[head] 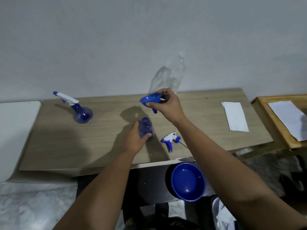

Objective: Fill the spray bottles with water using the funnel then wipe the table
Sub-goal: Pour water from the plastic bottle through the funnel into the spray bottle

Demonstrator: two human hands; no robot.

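My left hand grips an uncapped blue spray bottle standing upright near the middle of the wooden table. My right hand holds a blue funnel tilted in the air above and behind that bottle. The bottle's white and blue trigger head lies on the table just to its right. A second blue spray bottle, with its trigger head on, stands at the far left. A large clear plastic bottle stands behind the funnel, by the wall.
A folded white cloth or paper lies on the table's right side. A blue bowl sits below the table's front edge. A wooden tray with white paper stands at the far right. The wall runs along the table's back.
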